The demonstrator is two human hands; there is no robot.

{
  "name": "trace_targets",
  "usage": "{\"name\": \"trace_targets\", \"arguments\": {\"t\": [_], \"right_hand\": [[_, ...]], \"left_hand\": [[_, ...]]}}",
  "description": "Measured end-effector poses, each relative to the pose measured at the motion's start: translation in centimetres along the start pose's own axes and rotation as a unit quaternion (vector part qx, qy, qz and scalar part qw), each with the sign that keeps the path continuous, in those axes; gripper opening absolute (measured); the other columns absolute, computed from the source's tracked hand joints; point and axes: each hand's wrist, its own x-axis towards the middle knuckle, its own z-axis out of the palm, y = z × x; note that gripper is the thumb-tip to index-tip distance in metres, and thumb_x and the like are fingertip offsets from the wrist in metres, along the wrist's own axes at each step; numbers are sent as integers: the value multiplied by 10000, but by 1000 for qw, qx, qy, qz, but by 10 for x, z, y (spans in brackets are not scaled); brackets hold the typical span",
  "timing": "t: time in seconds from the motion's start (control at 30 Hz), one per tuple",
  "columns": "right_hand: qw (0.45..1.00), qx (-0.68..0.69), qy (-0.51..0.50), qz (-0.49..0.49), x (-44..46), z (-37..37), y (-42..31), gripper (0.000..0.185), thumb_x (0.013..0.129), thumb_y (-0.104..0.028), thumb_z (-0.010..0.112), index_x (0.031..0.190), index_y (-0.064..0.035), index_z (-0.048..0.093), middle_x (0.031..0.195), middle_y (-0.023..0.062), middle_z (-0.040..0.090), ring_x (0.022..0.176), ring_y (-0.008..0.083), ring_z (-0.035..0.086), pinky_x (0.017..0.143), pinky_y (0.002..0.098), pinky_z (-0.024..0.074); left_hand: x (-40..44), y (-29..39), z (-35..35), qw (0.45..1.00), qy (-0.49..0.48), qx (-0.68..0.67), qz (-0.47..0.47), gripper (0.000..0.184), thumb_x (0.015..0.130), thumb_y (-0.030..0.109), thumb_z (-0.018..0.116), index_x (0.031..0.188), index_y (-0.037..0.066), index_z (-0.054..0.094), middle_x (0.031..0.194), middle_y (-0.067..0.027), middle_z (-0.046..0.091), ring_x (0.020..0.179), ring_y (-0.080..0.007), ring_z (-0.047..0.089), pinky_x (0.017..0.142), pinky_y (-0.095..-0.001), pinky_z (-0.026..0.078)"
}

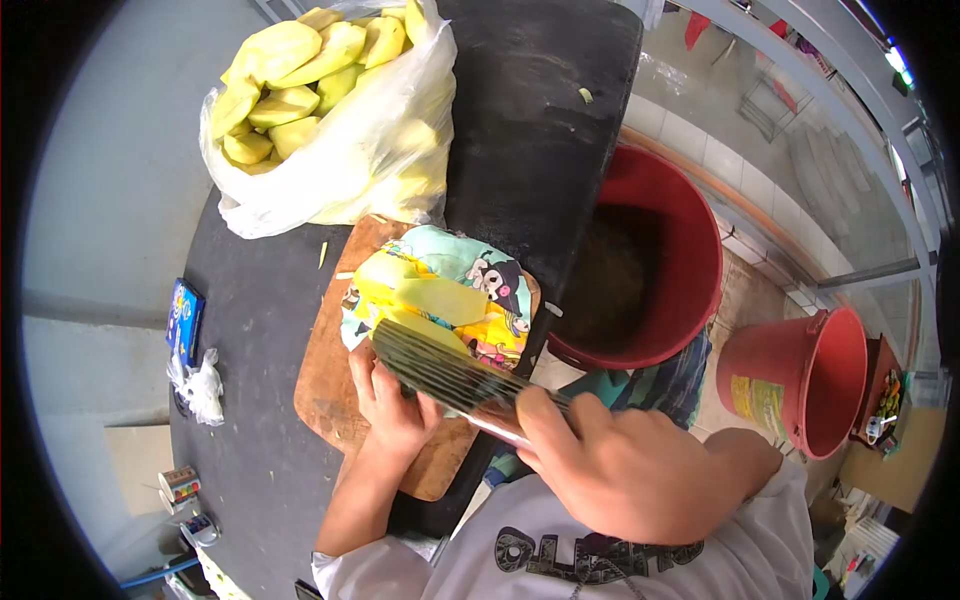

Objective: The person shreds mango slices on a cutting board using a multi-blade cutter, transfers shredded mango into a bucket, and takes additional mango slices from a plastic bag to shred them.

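My right hand (620,460) is closed round the handle end of a wide dark blade with ridges (450,375). The blade slants up and left over a patterned cloth (505,285) with cartoon figures. Pale yellow-green peeled pieces (440,300) rest on the cloth, partly under the blade. Close below the blade, my left hand (395,405) has its fingers bent at the cloth's lower edge; what they hold, if anything, is hidden. Cloth and pieces lie on a wooden board (335,370) on the black table (250,480).
A white plastic bag (390,165) full of peeled pieces stands at the top left. Beyond the table's right edge are a large red tub (690,250) and a smaller red bucket (765,365). A blue packet (184,322) and a knotted bag (205,390) lie left.
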Motion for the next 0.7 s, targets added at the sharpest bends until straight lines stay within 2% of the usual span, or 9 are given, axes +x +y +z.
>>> {"name": "trace_targets", "arguments": {"t": [0.03,0.1,0.13,0.2,0.27,0.4,0.5,0.57,0.7], "right_hand": [[1000,-19,12,-1,-5,-1,-2,428,873,-175,611,1203,90,551,629,110,568,460,199,633,382,322,496],[999,-36,22,-5,-11,1,-2,412,870,-200,625,1182,63,575,622,79,546,426,173,599,361,304,465],[999,-32,26,-11,-13,0,-2,405,872,-202,627,1181,54,580,618,72,539,413,171,586,356,303,462],[999,-29,27,-21,-14,-1,-4,398,873,-204,628,1180,46,585,614,64,532,400,169,573,352,301,459],[998,-59,21,17,-15,-1,-7,512,812,-308,791,1179,-17,583,654,37,520,425,173,530,376,326,436],[999,-50,-1,17,-10,-3,-8,522,806,-307,795,1182,-22,571,664,47,529,436,189,546,382,336,443],[998,-41,-10,43,-2,-7,-12,519,816,-290,786,1193,-20,554,671,59,536,451,208,560,389,340,454],[998,-50,-26,25,1,-3,-8,397,923,-216,610,1221,42,558,611,69,554,405,209,595,358,356,484],[1000,-18,-14,16,30,23,5,337,959,-214,578,1173,42,530,622,115,593,454,263,635,400,387,519]], "left_hand": [[0,-1,1,1000,1,2,0,495,821,171,745,1218,-52,550,1079,-236,615,973,-421,592,845,-466,498],[-3,0,2,1000,5,4,-3,561,709,147,814,1188,-50,599,1092,-216,631,980,-422,592,854,-469,498],[-3,2,1,1000,6,4,-5,561,709,147,814,1188,-50,599,1092,-216,631,980,-422,592,854,-469,498],[-1,6,-3,999,-43,12,-19,498,759,119,783,1164,-61,557,1123,-235,613,1078,-445,573,913,-507,498],[-1,6,-3,999,-43,7,-23,491,750,100,784,1157,-59,563,1131,-242,609,1077,-443,577,907,-498,503],[-4,4,-3,998,-44,-22,-35,487,731,54,783,1155,-51,568,1163,-264,594,1066,-436,591,888,-472,520],[-6,3,-1,999,-28,-26,-24,494,736,66,784,1164,-47,564,1182,-274,583,1058,-436,598,881,-468,525],[-5,3,-1,999,-14,-20,-32,495,745,73,781,1175,-35,560,1182,-272,585,1039,-427,608,853,-454,535],[5,7,-3,999,-2,-31,-39,448,793,121,800,1153,-8,568,1156,-247,591,989,-387,630,763,-405,552]]}}
